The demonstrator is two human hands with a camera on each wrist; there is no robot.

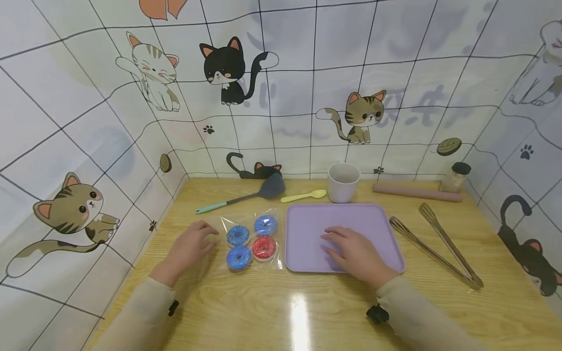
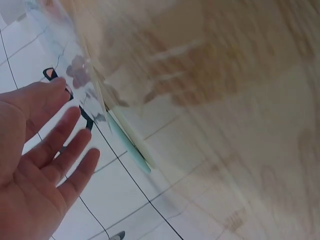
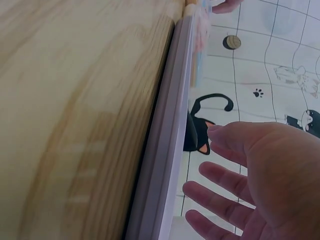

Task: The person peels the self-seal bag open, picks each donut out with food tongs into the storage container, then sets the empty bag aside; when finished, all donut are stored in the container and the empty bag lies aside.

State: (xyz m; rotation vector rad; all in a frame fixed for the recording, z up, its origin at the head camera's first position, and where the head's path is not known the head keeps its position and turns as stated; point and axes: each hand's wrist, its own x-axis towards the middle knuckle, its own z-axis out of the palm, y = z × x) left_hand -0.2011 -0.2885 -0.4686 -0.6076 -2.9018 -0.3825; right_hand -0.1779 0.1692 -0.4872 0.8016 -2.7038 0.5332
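— Resting flat on the wooden table, the clear packet of doughnuts lies between the two hands, just left of the lilac tray: three blue ones and a red one under the film.

— And the hands?

— The left hand sits at the packet's left edge, fingers relaxed and lightly bent, gripping nothing; the left wrist view shows them spread. The right hand lies palm down on the tray, fingers straight, holding nothing.

— How would the packet handle?

— Light, I'd judge, with slippery, crinkly film that sags if lifted by one corner. The doughnuts look like small toy pieces that could slide about inside. Best pinched at the loose film margin on the left or far edge, or scooped from under.

— Anything hard to make out?

— Whether the left fingertips touch the film: I cannot tell. The packet's seal is lost in glare. Both wrist views are blurred and show mostly table and wall. Beyond lie a spatula, yellow spoon, white cup, rolling pin, a small jar and tongs.
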